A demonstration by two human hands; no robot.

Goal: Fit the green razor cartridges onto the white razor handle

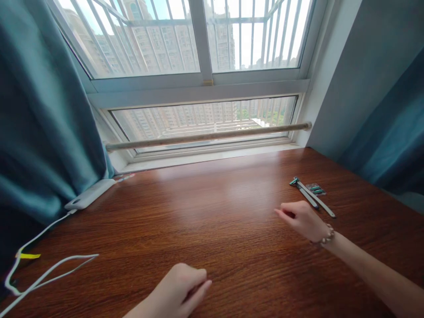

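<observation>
Where the head view looks down over a dark brown wooden table [212,212], a razor [306,194] lies flat toward the right side, just beyond the person's right hand [303,220]. Its small head looks teal, with dark and pale parts, and its slim grey handle slants down and right from it. A longer white handle [316,197] runs alongside, meeting it near the head and ending in a rounded tip with what looks like a small hole. Just right of these is a clear plastic packet [316,190] with teal-and-black pieces showing through; any marking on it is too small to read. The right hand, with a beaded bracelet [327,236] at the wrist, has its fingers curled together, the thumb close to the forefinger. The left hand [182,287], nearer the bottom edge, is likewise curled into a loose fist, well apart from the razor; whether either palm hides something cannot be told. At far left, a white device [91,194] with a white cable [79,256] lies against a blue curtain [43,110], a yellow strip [29,256] near the cable.
</observation>
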